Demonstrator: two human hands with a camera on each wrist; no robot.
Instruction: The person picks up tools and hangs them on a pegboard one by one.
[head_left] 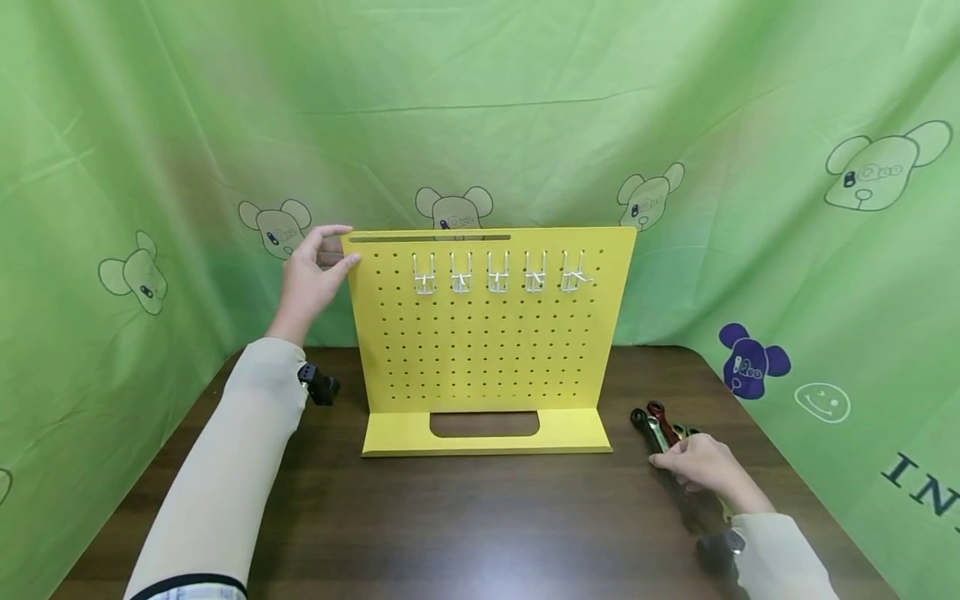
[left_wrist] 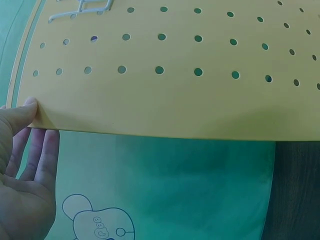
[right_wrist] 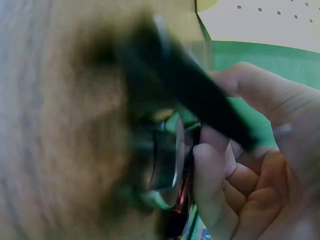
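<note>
A yellow pegboard [head_left: 480, 333] stands upright on its base, with several white wire hooks [head_left: 498, 273] along its upper part. My left hand [head_left: 311, 271] grips its upper left corner, thumb on the front face; the left wrist view shows the thumb [left_wrist: 25, 112] on the face and the other fingers behind the edge. To the right of the board, my right hand [head_left: 705, 467] pinches a black wrench [head_left: 640, 421]. Close up, this wrench [right_wrist: 195, 90] is blurred, between thumb and fingers. Beside it lie a silver wrench [head_left: 658, 433], a red one [head_left: 657, 410] and further ring ends, partly hidden by the hand.
The brown wooden table [head_left: 450, 525] carries the board and the wrenches. A green curtain [head_left: 525, 108] printed with bear heads hangs behind and along both sides. The board's base [head_left: 397, 432] has a wide cut-out in its middle.
</note>
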